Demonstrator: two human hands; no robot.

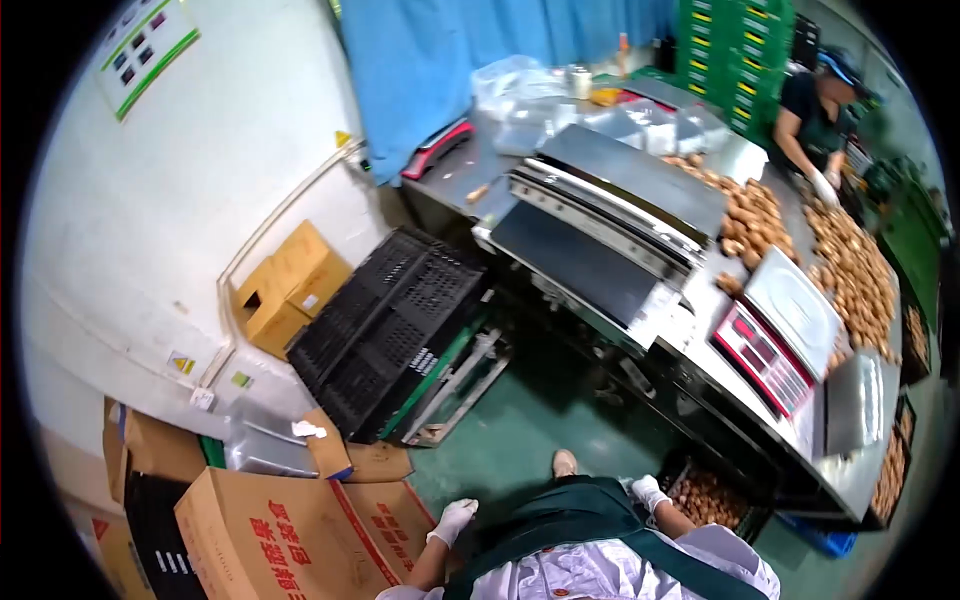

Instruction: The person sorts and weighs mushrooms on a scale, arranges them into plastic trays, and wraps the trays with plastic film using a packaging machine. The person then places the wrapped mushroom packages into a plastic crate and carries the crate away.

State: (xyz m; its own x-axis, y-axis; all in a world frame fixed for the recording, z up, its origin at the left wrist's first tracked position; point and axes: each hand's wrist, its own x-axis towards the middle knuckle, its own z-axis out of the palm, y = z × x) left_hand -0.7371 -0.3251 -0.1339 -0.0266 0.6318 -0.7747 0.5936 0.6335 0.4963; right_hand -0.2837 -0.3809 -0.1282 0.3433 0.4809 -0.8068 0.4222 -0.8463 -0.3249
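Note:
My left hand (455, 520), in a white glove, is beside the apron, close to a large cardboard box (260, 530) with red printed characters. Its fingers are curled in and nothing shows in them. On the other side of the dark green apron (560, 515), my right hand (650, 492), also gloved, hangs with its fingers loosely apart and no object visible in it. Just past it on the floor stands a dark crate (740, 515) of brown mushrooms (705, 498). Both hands are small in view and a little blurred.
A metal table carries a sealing machine (600, 235), a red-and-white scale (765, 355) and heaps of mushrooms (850, 270). Stacked black crates (385, 335) stand by the wall. A co-worker (820, 130) in white gloves works at the table's far side, near green crates (735, 55).

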